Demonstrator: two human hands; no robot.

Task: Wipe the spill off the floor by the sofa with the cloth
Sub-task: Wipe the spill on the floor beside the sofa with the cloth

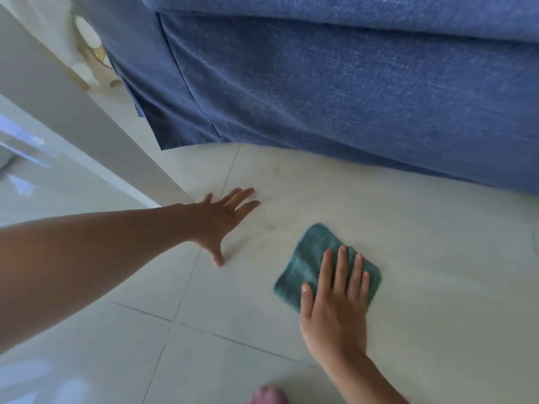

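We see a white wall edge [96,118] running along the left, a pale curtain [73,53] at far left, a blurred knee [269,396] nearest us

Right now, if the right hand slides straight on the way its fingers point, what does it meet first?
The right hand lies flat on the cloth, fingers pointing at the sofa. Bare floor lies between, so the sofa's skirt probably comes first.

1 head view, close, tilted, down onto floor [423,301] beside sofa [335,91]
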